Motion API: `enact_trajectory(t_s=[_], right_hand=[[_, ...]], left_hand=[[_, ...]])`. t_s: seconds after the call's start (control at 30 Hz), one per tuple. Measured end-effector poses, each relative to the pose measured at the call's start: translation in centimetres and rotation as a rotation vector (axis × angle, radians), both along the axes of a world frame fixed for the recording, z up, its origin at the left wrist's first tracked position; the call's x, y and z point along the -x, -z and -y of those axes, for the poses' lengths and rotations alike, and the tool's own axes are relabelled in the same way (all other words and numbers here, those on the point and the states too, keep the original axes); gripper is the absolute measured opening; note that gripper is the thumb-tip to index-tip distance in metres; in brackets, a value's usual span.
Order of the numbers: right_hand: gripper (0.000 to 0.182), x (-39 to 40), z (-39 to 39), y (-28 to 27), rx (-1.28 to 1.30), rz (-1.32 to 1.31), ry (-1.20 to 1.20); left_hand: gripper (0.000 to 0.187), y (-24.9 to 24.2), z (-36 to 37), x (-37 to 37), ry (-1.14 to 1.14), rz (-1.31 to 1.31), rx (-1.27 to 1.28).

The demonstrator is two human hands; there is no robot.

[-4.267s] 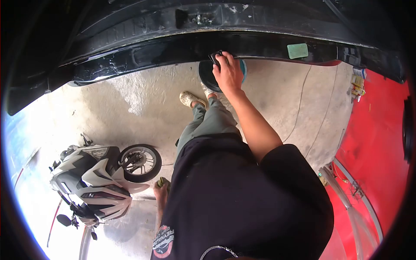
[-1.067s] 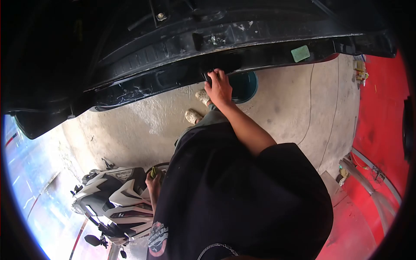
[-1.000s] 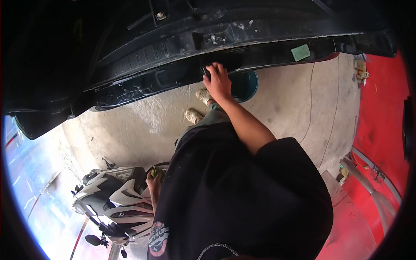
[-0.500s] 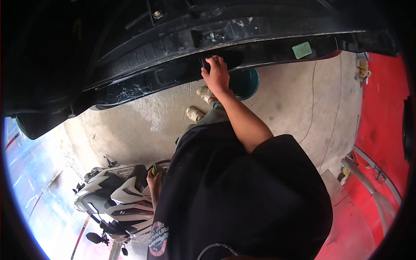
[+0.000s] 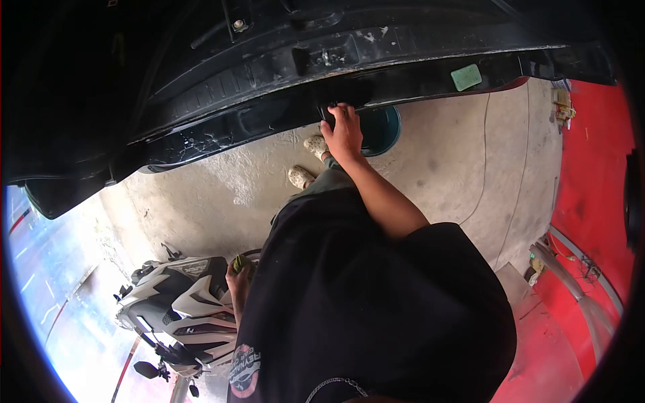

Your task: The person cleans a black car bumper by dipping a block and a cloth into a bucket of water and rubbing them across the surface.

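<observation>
My right hand point(image 5: 344, 133) is at the lower edge of a glossy black car bumper point(image 5: 282, 111), its fingers curled on a small dark thing that blends into the paint and that I cannot make out. Down at my left side, my left hand point(image 5: 236, 279) is closed around a crumpled yellow-green cloth point(image 5: 240, 263). A green rectangular pad point(image 5: 466, 77) lies on the bumper top, to the right of my right hand.
A dark teal bucket point(image 5: 381, 131) stands on the concrete floor point(image 5: 430, 161) below the bumper. Behind my left side is a white and black motorcycle point(image 5: 195, 302). A red wall point(image 5: 598, 154) and grey pipes point(image 5: 571, 285) are on the right. A cord crosses the floor.
My right hand has slid down and slightly right, from the bumper's face to its lower edge. My left hand stays low with the cloth.
</observation>
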State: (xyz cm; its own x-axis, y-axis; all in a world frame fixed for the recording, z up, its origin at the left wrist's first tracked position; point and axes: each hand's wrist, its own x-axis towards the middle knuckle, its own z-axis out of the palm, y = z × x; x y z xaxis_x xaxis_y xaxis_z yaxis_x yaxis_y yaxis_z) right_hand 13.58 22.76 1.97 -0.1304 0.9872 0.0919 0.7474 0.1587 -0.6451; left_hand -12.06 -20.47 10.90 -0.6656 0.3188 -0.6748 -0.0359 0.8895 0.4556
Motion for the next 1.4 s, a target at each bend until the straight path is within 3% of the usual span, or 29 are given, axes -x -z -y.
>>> enact_trajectory(t_s=[0.13, 0.23, 0.37, 0.53, 0.9, 1.2, 1.4], right_hand=[[0.040, 0.6, -3.6, -0.1, -0.034, -0.027, 0.051], [0.040, 0.1, -2.9, -0.2, -0.042, -0.022, 0.046], [0.041, -1.2, -0.6, -0.1, 0.015, 0.026, 0.043], [0.040, -0.8, -4.4, -0.8, -0.051, 0.039, 0.076], [0.039, -0.9, -3.4, -0.2, -0.095, 0.060, 0.112], [0.038, -1.1, -4.1, -0.8, 0.031, 0.074, 0.178], [0.036, -2.0, -5.5, -1.8, 0.042, 0.060, 0.189]], left_hand=[[0.045, 0.8, 0.5, 0.6, 0.045, -0.006, 0.025], [0.045, -0.9, -1.0, 0.2, 0.106, -0.053, 0.070], [0.046, 0.5, 0.6, 0.4, 0.032, -0.026, 0.013], [0.049, 1.2, 1.3, 0.5, 0.102, -0.078, 0.105], [0.049, 1.2, 1.7, 0.7, 0.100, -0.072, 0.065], [0.049, 0.4, 2.1, 0.0, 0.053, -0.089, 0.083], [0.052, 2.9, 4.2, 0.8, 0.073, -0.061, 0.076]])
